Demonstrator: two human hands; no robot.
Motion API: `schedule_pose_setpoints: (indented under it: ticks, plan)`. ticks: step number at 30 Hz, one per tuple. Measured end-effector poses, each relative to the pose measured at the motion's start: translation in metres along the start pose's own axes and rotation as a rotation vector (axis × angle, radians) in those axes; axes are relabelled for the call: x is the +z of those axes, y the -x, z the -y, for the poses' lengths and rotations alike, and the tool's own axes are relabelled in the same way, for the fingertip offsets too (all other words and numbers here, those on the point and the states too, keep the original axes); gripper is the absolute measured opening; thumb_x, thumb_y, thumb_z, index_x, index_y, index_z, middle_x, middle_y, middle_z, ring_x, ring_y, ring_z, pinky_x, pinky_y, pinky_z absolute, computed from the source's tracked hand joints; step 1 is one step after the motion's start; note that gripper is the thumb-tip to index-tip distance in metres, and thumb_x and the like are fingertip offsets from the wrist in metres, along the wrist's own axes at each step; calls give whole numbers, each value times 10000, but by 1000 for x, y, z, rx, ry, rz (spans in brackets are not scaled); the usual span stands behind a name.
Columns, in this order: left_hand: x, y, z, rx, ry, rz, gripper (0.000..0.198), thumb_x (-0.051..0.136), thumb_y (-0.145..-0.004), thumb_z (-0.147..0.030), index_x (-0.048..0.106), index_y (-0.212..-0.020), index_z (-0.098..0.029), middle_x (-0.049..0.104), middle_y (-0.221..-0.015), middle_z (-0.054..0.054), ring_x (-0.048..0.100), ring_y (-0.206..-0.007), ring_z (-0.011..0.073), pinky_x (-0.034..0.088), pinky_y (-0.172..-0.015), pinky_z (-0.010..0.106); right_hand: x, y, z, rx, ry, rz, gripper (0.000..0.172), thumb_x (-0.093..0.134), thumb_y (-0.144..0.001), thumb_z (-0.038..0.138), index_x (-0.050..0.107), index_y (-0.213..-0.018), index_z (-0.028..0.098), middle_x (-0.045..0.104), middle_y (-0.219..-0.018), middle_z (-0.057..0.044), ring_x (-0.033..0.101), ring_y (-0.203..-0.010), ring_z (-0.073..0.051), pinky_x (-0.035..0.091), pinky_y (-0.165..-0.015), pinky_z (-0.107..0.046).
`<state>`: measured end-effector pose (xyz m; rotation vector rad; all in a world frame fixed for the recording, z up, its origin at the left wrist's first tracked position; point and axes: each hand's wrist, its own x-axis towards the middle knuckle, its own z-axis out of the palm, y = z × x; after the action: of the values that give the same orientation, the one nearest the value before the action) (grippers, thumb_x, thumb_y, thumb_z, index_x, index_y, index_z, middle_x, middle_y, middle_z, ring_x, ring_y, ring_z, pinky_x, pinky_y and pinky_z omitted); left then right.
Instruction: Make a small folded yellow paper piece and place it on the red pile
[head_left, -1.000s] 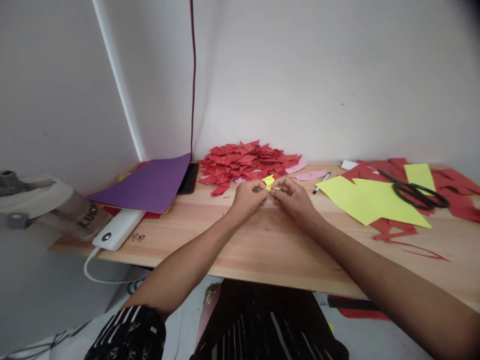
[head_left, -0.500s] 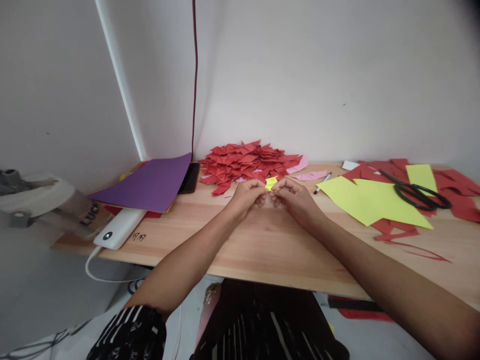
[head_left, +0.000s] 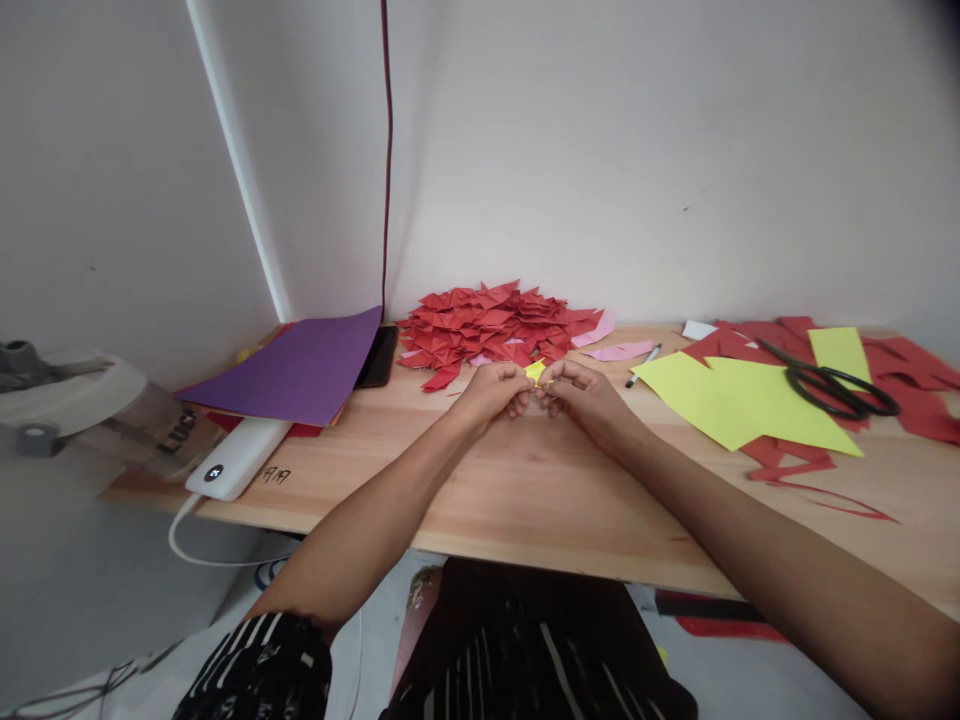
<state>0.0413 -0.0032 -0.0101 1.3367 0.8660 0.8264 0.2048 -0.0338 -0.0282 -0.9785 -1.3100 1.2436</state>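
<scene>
Between both hands is a small folded piece of yellow paper, pinched by the fingertips near the middle of the table. My left hand grips its left side, thumb along the near edge. On its right side, my right hand is closed in a pinch too. Fingers cover most of the paper, so its exact shape cannot be told. Just behind the hands lies a heap of folded red paper pieces, with pink paper strips at its right.
Black-handled scissors lie on a cut yellow sheet and red scraps at right. A pen is nearby. At left are a purple sheet, a phone, a white power bank and a plastic cup.
The yellow paper has tilted and shows less of its surface between the fingers. Both hands keep their pinch in nearly the same place.
</scene>
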Motion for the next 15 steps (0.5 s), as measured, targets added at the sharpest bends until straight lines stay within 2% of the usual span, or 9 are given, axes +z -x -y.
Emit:
schedule_pose_setpoints:
  ticks: [4,8,11,15]
  plan:
    - [0,1,-2,61,18,-18,167,573,-757,-169,502,-608,-142,534,-511,-21,459,-412,52,344,-433,185,0,-1,0,2,-50,-23,183,693,-780,310,582,-877,204,642,-722,18,540,-591,-97,396,-518,-211]
    - [2,1,-4,122,-6,-52,191,584,-753,-204,485,-598,-152,517,-503,-31,453,-418,54,348,-447,192,-2,-3,1,-23,-67,-99,263,729,-758,355,552,-890,212,631,-697,20,543,-581,-105,394,-504,-216]
    - [2,0,-3,174,-68,-82,202,585,-750,-234,484,-593,-158,510,-504,-36,445,-424,58,345,-456,198,-2,-3,3,-3,-73,-120,303,693,-785,463,549,-869,210,621,-707,7,535,-571,-104,395,-492,-219]
    - [0,-1,0,277,-206,-117,230,567,-772,-273,473,-593,-165,490,-508,-45,437,-462,65,334,-496,204,1,0,8,42,-31,-92,395,633,-791,587,544,-887,214,632,-824,-30,573,-656,-135,415,-484,-232]
